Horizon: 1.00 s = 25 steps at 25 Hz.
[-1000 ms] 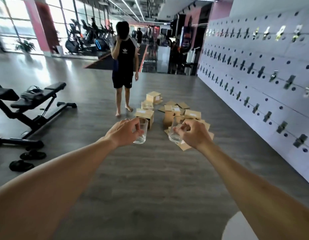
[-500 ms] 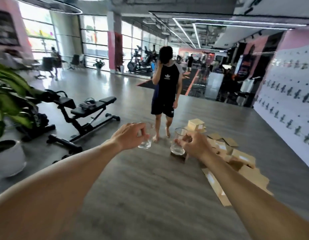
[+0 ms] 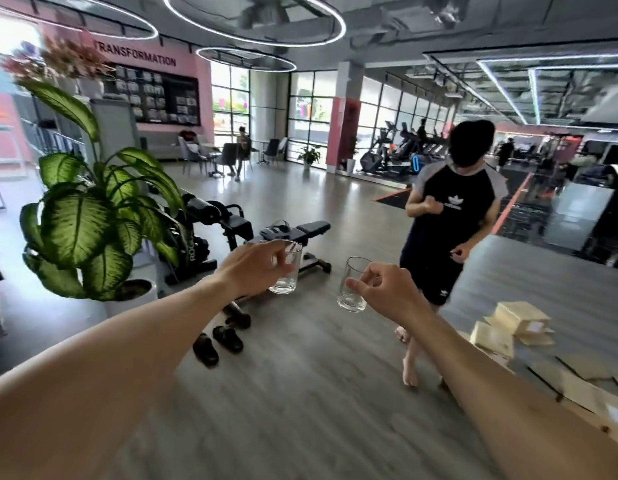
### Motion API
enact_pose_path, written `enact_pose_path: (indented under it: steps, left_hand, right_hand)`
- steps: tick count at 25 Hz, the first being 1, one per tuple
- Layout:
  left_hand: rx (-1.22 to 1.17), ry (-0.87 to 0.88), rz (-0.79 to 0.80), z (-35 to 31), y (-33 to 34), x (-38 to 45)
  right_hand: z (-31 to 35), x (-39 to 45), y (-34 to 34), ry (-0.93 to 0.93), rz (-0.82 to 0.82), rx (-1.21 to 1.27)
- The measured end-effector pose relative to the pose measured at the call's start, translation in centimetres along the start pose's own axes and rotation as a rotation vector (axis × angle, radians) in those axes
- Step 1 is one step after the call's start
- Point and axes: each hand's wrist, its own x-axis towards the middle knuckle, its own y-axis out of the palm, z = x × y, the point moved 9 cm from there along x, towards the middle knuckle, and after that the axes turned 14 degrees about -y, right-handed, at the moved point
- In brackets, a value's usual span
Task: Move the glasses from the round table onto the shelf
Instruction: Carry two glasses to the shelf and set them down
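Note:
My left hand (image 3: 253,266) grips a short clear glass (image 3: 288,278) by its side, held upright in mid-air. A second clear glass (image 3: 350,292) is pinched near its rim by my right hand (image 3: 387,292), tilted slightly. Both arms reach forward over the grey floor, the two glasses a short gap apart. Neither the round table nor the shelf is in view.
A person in a black shirt (image 3: 449,216) stands close ahead on the right, barefoot. A potted plant (image 3: 93,216) is at the left, with a weight bench (image 3: 293,233) and black slippers (image 3: 217,341) behind my hands. Cardboard boxes (image 3: 508,327) lie on the floor at right.
My view has swung left: the locker wall has left the frame, the plant has come in. The person now stands much closer. Both hands keep hold of their glasses.

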Motion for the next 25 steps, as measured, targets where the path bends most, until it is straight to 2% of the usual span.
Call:
enact_pose_path:
  steps: [12,21,25]
  left_hand:
    - [0.065,-0.224,-0.16,15.4,-6.4,18.7]
    - [0.15,-0.478,-0.248,28.9,-9.9,30.3]
    - [0.16,-0.609,-0.343,33.8,-13.3,33.6]
  right_hand:
    - [2.8,27.6,14.9,-0.218,0.083,0.073]
    - [6.2,47.2,28.6,-0.436,0.19,0.187]
    - [9.9,55.7,34.1,-0.553,0.241,0.262]
